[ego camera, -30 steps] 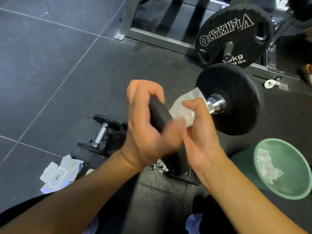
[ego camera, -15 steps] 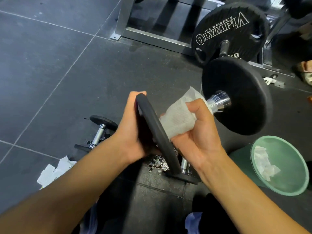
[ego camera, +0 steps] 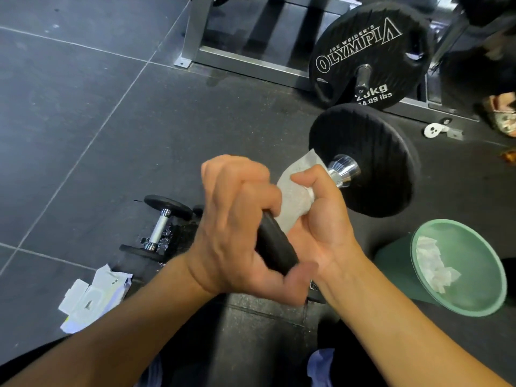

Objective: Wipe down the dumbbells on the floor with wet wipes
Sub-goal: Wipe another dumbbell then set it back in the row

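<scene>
Two hands on one dumbbell, held up off the floor in front of me.

- My left hand is clamped over the rim of the near plate, fingers curled round its edge.
- My right hand is fisted round the handle with a wet wipe bunched between palm and bar. The handle is hidden under the wipe.
- The hands sit close together, either side of the near plate. Can't tell if they touch.
- A chrome collar shows just past my right thumb, seated against the far plate. The bar points away and to the right.

Around it:
- A second dumbbell lies on the floor left of my left hand, chrome handle visible.
- A wipes pack sits near it, closer to me. The lid flap looks open.
- A green bin stands on my right with used wipes inside.
- A weight plate marked OLYMPIA stands behind the far plate, next to the rack frame.
</scene>
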Tool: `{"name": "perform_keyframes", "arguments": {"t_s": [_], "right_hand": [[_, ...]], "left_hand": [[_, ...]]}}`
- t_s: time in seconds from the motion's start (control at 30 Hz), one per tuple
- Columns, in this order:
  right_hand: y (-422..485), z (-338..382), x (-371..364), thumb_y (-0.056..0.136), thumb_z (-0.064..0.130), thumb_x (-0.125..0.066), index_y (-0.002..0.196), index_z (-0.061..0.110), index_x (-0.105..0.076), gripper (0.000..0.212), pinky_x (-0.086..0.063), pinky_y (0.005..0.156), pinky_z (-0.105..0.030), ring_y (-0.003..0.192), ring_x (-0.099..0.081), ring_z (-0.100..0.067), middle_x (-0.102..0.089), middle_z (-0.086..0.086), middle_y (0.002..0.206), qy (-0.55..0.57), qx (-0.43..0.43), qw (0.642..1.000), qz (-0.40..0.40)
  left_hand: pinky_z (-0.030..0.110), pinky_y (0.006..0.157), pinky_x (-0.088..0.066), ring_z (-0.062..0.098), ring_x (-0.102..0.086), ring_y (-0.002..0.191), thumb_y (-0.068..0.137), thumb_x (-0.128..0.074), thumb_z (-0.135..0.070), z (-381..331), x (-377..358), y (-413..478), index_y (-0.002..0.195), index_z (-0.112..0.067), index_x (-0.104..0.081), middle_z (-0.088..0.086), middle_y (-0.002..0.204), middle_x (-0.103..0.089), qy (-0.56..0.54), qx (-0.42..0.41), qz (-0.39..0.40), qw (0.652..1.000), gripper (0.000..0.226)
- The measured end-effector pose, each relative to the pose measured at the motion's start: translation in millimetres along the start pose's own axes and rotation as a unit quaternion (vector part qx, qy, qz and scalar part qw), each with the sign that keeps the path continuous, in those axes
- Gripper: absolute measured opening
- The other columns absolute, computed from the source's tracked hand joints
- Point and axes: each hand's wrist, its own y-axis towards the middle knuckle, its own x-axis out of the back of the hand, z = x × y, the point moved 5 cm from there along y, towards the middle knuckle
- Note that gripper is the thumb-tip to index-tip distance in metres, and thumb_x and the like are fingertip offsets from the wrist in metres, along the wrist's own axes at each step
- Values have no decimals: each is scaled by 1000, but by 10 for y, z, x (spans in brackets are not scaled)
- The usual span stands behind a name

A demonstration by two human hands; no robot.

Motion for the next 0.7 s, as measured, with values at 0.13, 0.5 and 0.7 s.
{"name": "perform_keyframes", "arguments": {"t_s": [0.13,0.5,0.7], "right_hand": [[14,3,24,73,34,-62,129,5,-48,65,-39,102,-40,103,-50,-29,-48,-16,108,-2,-3,1000,-10],[34,-23,-37,58,21,-79,122,13,-41,75,-57,73,-41,81,-64,-30,-55,-17,94,-1,37,999,32],[-31,36,-180,74,22,-59,113,8,-40,45,-59,63,-31,65,-69,-26,-65,-16,75,-33,43,997,63]], "left_hand": [[40,84,-40,22,-45,90,81,-55,-65,-47,-24,-60,90,-14,-45,4,96,-41,26,-32,14,999,53],[34,55,-60,26,-70,52,102,-46,-49,173,-432,-684,63,-12,-71,9,59,-69,-524,776,-38,348,59],[23,48,-51,23,-56,44,101,-37,-59,347,-290,-276,59,-12,-55,8,54,-56,-525,666,-142,511,65]]}}
